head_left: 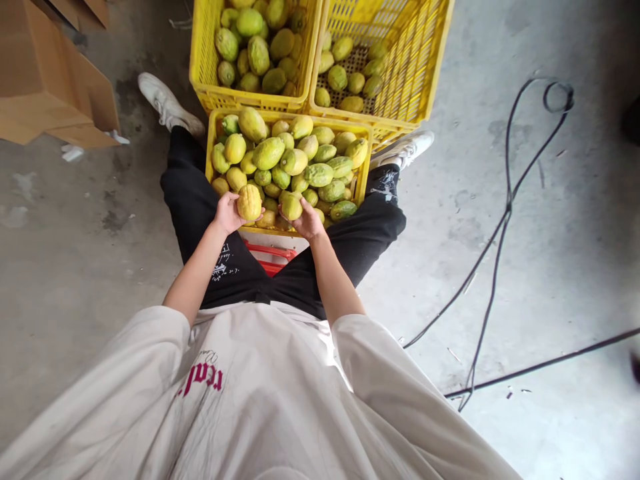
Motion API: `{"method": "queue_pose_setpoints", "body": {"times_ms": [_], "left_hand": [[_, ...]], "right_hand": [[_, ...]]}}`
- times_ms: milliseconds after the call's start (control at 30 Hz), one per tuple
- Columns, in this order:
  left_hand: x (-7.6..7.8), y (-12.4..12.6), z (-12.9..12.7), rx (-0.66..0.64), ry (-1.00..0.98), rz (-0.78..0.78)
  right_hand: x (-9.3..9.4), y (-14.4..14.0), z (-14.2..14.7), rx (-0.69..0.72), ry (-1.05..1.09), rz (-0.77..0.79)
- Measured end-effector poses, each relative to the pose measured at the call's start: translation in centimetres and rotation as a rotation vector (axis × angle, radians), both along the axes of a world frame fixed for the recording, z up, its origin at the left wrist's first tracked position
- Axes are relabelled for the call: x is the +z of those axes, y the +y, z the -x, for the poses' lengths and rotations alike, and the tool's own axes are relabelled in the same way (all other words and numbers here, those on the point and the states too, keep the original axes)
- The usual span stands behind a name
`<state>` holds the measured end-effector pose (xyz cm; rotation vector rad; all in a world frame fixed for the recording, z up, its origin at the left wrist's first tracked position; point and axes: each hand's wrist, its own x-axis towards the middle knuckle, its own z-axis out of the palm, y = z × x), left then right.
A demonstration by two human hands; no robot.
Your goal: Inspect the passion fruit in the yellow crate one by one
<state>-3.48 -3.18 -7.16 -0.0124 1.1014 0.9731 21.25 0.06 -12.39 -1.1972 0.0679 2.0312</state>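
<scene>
Clearly, my left hand (227,213) clasped a bumpy yellow fruit (249,201) and my right hand (307,221) a smoother greenish fruit (291,206), at the crate's (213,137) near edge.

Two far yellow crates stand side by side on the concrete floor (550,220): the left crate (205,60) is heaped with green-yellow fruit, the right crate (425,60) holds only a few. Cardboard boxes (45,80) sit at the far left. Black cables (505,220) trail across the floor on the right.
</scene>
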Motion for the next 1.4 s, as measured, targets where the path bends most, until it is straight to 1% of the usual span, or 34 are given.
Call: {"method": "queue_pose_setpoints", "body": {"times_ms": [100, 167, 233, 333, 400, 500, 633, 733, 833, 900, 1000, 1133, 1200, 1300, 1400], "left_hand": [[0.2, 0.0, -0.2, -0.003, -0.009, -0.019], [0.0, -0.1, -0.2, -0.005, -0.003, -0.010], [-0.6, -0.2, -0.1, -0.020, 0.012, -0.005], [-1.4, -0.4, 0.1, -0.035, 0.075, 0.009], [-1.7, -0.6, 0.1, -0.030, 0.116, 0.018], [-1.4, -0.7, 0.0, -0.013, 0.134, -0.013], [-0.3, -0.5, -0.2, 0.022, 0.100, -0.023], [0.4, -0.3, -0.1, 0.035, 0.031, -0.004], [0.8, -0.1, -0.1, 0.081, 0.024, -0.008], [0.7, 0.0, -0.1, 0.121, 0.054, -0.016], [-0.1, 0.0, 0.1, 0.148, 0.099, -0.022], [-1.3, -0.1, 0.5, 0.181, 0.155, -0.007], [-1.5, 0.0, 0.6, 0.218, 0.171, 0.007], [-1.0, 0.2, 0.4, 0.273, 0.140, 0.044], [0.3, 0.3, 0.0, 0.305, 0.099, 0.067]], "right_hand": [[0.4, 0.0, 0.4, -0.016, -0.073, 0.014], [0.6, -0.1, 0.6, -0.014, -0.126, 0.023], [0.8, -0.2, 0.6, 0.020, -0.163, 0.033], [1.1, -0.3, 0.4, 0.109, -0.175, 0.014], [1.1, -0.3, 0.3, 0.143, -0.172, 0.001], [1.0, -0.1, 0.6, 0.117, -0.171, 0.022], [0.6, 0.1, 1.1, 0.072, -0.118, 0.039], [0.3, 0.1, 0.9, 0.046, -0.095, 0.025], [0.0, 0.1, 0.4, 0.017, -0.040, -0.017], [-0.2, 0.0, 0.1, 0.014, 0.000, -0.035], [-0.5, -0.1, 0.0, 0.019, 0.018, -0.025], [-1.0, -0.2, 0.0, -0.048, -0.052, -0.001], [-1.1, -0.2, 0.0, -0.063, -0.080, -0.012], [-1.2, -0.3, 0.0, -0.028, -0.098, -0.033], [-1.0, -0.3, 0.2, 0.015, -0.095, -0.016]]}}
